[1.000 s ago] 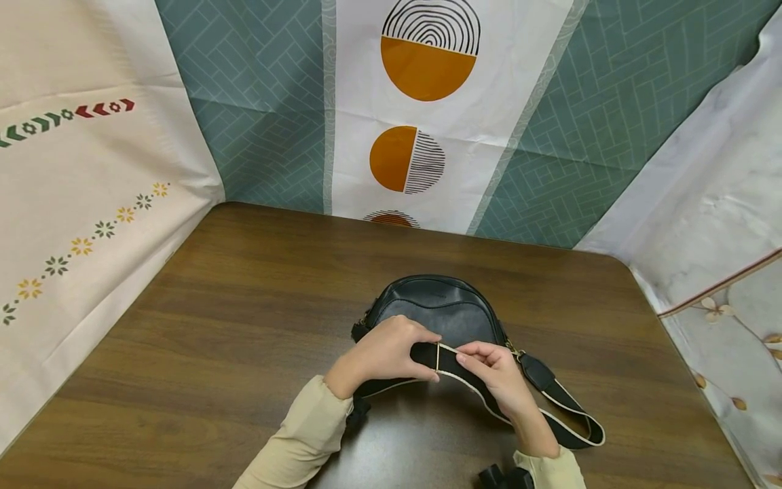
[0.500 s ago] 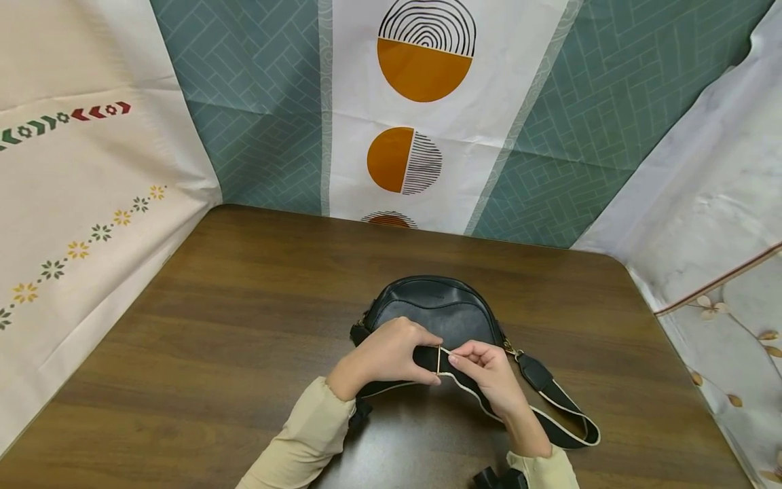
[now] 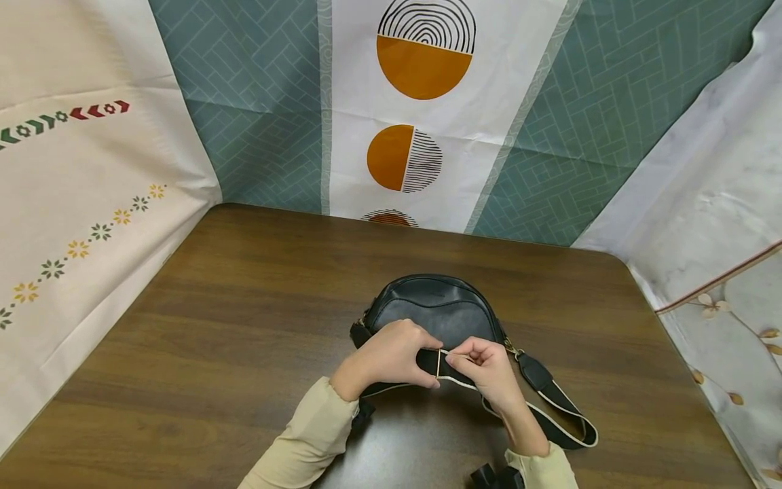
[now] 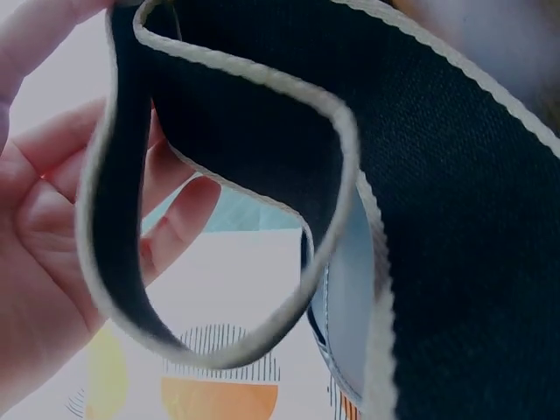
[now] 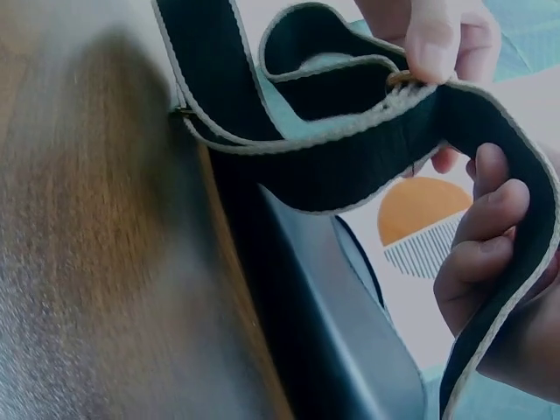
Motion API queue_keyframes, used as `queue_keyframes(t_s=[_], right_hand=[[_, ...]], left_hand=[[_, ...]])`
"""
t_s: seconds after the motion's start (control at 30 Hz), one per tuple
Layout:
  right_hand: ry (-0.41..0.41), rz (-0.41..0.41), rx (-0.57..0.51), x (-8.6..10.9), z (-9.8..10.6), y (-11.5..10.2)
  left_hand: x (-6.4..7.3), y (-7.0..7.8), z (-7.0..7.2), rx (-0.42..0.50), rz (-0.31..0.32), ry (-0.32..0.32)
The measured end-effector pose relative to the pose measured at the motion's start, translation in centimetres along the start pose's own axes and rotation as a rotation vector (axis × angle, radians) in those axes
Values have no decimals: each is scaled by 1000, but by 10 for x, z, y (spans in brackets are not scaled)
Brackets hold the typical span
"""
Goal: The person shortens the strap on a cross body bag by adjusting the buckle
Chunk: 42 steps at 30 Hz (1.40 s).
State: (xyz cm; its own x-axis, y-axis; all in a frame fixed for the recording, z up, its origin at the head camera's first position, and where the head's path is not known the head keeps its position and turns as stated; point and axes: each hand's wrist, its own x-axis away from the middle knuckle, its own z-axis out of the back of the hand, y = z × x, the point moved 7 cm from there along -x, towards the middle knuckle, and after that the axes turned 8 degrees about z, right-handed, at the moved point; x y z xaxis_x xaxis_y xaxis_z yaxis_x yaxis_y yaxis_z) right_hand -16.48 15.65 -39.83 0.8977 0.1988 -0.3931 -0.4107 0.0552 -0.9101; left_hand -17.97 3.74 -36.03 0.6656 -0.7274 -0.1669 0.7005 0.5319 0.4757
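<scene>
Brown wood-grain tabletop point(image 3: 214, 339) spreads across the head view, backed by a teal hanging cloth with a white panel of orange half-circles point(image 3: 263, 102). Above its near half, between both hands, a black webbing strap with cream edging point(image 3: 429, 361) runs through a slim gold-coloured metal slider point(image 3: 438, 364). The person's left hand point(image 3: 391, 354) pinches the slider, index finger at one end and thumb at the other. The right hand point(image 3: 489, 372) pinches the strap between thumb and forefinger, just beside the slider. In the left wrist view, the strap curls into a loop before the left palm. Just beyond the hands sits a half-round black leather bag point(image 3: 436, 312); at its right side, a black leather tab point(image 3: 535, 373) joins the strap. Pale cream sleeves point(image 3: 302, 435) cover the forearms.
</scene>
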Motion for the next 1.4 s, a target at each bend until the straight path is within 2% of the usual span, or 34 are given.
queue_keyframes(t_s=[0.1,0.27,0.43,0.63,0.87,1.13,1.23,1.4], right_hand=[[10,15,15,-1,-1,-1],[24,-4,-22,-1,-4,3],[-1,-68,-61,0,-4,8],[-39,-143,-66,3,4,12],[-81,-101,-53,4,11,10],[-66,-35,-72,2,6,6],[-36,-16,-68,1,3,7],[37,-62,-87,3,1,11]], left_hand=[[-1,2,0,-19,1,0],[-2,3,3,-4,5,29],[-2,0,5,33,3,57],[-1,-4,6,60,11,36],[-1,-6,6,65,25,24],[-6,3,-4,46,-3,-3],[-8,6,-4,22,-7,10],[-8,7,-3,22,9,38]])
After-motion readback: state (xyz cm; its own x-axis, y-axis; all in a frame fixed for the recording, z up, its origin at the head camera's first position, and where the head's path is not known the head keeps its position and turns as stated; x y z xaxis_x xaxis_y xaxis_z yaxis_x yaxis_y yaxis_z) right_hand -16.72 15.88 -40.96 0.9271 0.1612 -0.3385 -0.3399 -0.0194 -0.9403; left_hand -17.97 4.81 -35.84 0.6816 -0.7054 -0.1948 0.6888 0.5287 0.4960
